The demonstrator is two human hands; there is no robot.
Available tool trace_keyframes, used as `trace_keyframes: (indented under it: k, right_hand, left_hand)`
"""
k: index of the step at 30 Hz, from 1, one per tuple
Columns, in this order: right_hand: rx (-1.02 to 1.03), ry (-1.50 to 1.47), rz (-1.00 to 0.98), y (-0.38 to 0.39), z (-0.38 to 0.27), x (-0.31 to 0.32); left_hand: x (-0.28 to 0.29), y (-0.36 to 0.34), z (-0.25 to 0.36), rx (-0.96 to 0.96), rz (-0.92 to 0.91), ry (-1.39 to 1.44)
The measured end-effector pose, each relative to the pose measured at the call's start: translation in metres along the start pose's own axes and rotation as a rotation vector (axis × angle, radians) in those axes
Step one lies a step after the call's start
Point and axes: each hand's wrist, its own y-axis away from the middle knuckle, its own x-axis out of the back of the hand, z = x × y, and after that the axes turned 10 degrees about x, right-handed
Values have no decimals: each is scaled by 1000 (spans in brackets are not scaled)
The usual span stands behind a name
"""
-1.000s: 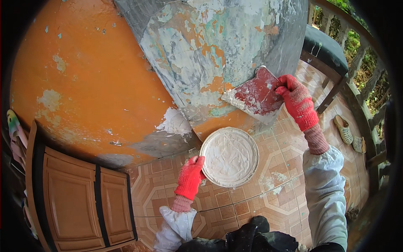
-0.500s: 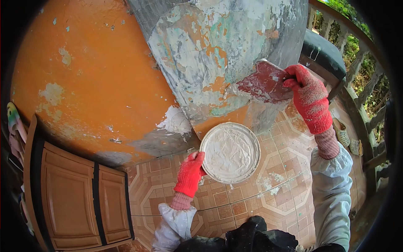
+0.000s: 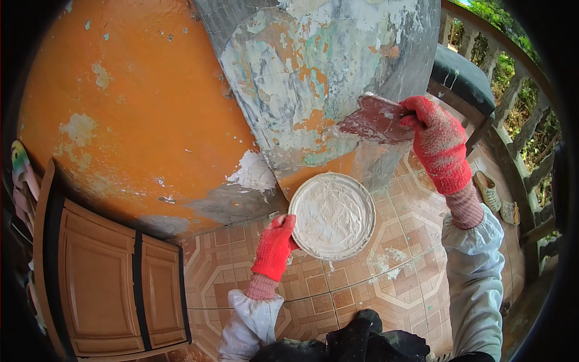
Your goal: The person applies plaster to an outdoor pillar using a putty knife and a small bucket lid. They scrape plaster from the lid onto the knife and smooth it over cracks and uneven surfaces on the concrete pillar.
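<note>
Head: tray (image 3: 330,257) of white paste (image 3: 335,214)

left fingers (image 3: 287,224) partly hidden beneath round tray (image 3: 332,175), orange wall (image 3: 151,108) cut off above

Pairs and Singles Around You

You have one left hand (image 3: 274,247) and one right hand (image 3: 441,145), in two red gloves (image 3: 271,258), with two pink cuffs (image 3: 465,207) and two pale sleeves (image 3: 476,274). You have one scraper (image 3: 377,119) and one round tray (image 3: 333,257), bearing one spread of white paste (image 3: 332,214). Two wall faces show: one orange wall (image 3: 139,114) and one patchy grey wall (image 3: 362,54). One wooden cabinet (image 3: 99,277) shows you two panels (image 3: 160,292). You see one dark-topped stool (image 3: 463,79), two shoes (image 3: 487,188) and one railing (image 3: 500,37); its balusters (image 3: 468,40) are several, but you cannot count them exactly near the dark edge of your view. You have one tiled floor (image 3: 392,301).
</note>
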Motion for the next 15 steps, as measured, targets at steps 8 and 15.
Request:
trace_keyframes:
  k: [8, 15]
  right_hand:
    - [10, -67, -13, 7, -3, -4]
    - [11, 33, 89, 14, -6, 5]
  left_hand:
    - [1, 8, 5, -5, 15, -18]
    - [7, 11, -3, -42, 15, 17]
